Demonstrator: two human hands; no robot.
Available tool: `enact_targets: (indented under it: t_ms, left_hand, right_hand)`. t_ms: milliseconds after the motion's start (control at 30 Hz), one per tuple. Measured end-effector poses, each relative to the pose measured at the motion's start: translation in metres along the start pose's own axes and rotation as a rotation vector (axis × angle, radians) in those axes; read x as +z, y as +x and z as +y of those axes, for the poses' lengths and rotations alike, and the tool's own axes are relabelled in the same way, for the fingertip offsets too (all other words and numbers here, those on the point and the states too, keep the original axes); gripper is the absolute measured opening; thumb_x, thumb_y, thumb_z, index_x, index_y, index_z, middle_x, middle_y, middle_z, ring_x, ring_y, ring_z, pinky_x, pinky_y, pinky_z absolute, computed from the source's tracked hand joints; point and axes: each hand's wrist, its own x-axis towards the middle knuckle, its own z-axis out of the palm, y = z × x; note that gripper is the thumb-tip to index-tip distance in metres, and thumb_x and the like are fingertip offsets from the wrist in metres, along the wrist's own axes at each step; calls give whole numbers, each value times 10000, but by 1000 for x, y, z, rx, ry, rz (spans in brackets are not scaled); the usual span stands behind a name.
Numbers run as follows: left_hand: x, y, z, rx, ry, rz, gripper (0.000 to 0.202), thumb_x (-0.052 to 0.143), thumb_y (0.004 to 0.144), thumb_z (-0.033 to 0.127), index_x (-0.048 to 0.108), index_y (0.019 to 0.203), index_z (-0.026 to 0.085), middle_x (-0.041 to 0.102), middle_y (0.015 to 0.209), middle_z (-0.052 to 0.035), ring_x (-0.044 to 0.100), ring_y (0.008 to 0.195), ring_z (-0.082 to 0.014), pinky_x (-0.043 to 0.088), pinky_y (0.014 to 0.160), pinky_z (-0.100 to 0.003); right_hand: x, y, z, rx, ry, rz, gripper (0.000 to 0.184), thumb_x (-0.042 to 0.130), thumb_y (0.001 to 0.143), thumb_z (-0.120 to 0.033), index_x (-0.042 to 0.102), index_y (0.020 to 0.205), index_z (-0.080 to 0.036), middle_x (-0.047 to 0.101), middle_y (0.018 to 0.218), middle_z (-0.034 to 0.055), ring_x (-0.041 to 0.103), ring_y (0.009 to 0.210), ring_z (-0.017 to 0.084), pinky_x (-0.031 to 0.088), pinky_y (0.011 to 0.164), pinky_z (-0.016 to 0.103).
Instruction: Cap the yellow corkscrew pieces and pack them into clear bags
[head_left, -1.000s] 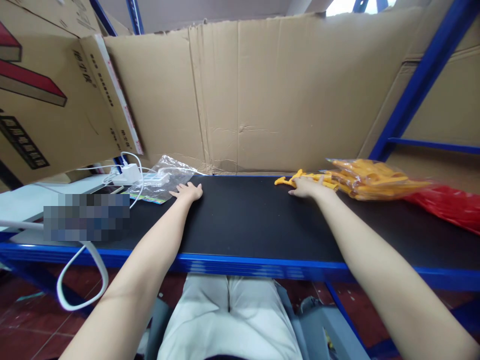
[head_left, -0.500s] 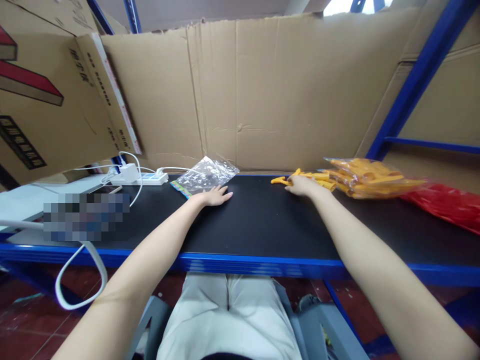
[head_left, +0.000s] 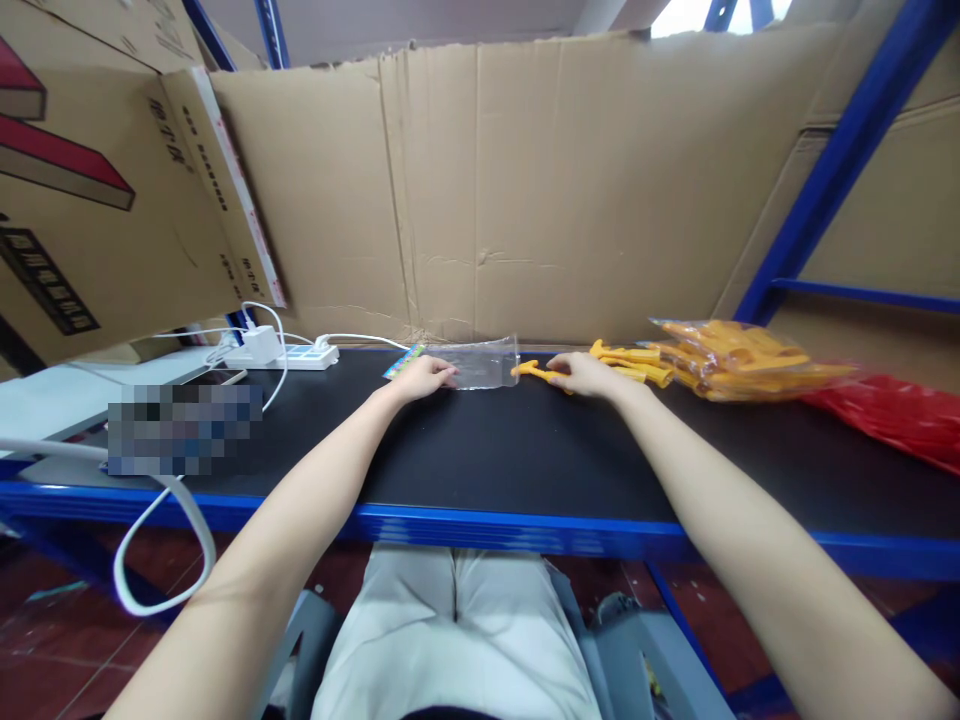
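My left hand (head_left: 424, 378) is closed on a clear plastic bag (head_left: 484, 366), near its end with the colourful strip. The bag stretches out flat to the right, its other end facing my right hand (head_left: 583, 375). Fingers of that hand are closed on a slim orange plastic piece (head_left: 534, 370) with a forked or knobbed tip, whose kind I cannot make out. The tip is right at the bag's right end; whether it is inside I cannot tell. Just right of my right hand lie more loose orange pieces (head_left: 637, 360).
A clear bag full of orange pieces (head_left: 739, 360) and a red plastic bundle (head_left: 892, 415) lie to the right on the black tabletop (head_left: 495, 460). To the left are a white power strip (head_left: 304, 356), cables and a phone. Cardboard (head_left: 570, 190) walls the back.
My left hand has closed on the clear bag and turned it lengthwise towards the right. My right hand has moved left with one orange piece, away from the loose pile.
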Motion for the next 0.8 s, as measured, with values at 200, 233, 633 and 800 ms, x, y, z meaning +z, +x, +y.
enact_targets:
  t_ms: [200, 233, 633, 800]
  left_hand:
    - [-2, -1, -12, -9, 344, 192, 349, 403, 810, 287, 621, 1048, 153, 637, 1049, -74, 566, 999, -180, 396, 905, -257]
    - [0, -1, -14, -26, 387, 204, 374, 396, 816, 308, 604, 1082, 147, 601, 1122, -87, 530, 1063, -190, 369, 939, -263]
    - [6, 1, -25, -358, 464, -100, 663, 242, 805, 591, 256, 1374, 251, 150, 1451, -83, 126, 1325, -311, 126, 1019, -549]
    - [3, -1, -24, -383, 443, -88, 768, 284, 734, 693, 286, 1364, 253, 165, 1445, -85, 123, 1320, -327, 111, 1026, -547]
  right_hand:
    - [-11, -7, -1, 97, -50, -89, 488, 596, 701, -471, 600, 1079, -162, 604, 1106, 103, 567, 995, 242, 440, 838, 321]
    - [-13, -8, -2, 104, -64, -111, 482, 607, 684, -484, 614, 1043, -162, 622, 1064, 104, 580, 964, 249, 447, 815, 325]
    - [-24, -11, -3, 155, -15, -66, 222, 604, 696, -365, 627, 779, -160, 661, 653, 47, 608, 640, 178, 434, 567, 251]
    - [-34, -13, -5, 170, 35, 170, 224, 590, 711, -335, 627, 834, -151, 667, 753, 69, 610, 699, 177, 434, 621, 243]
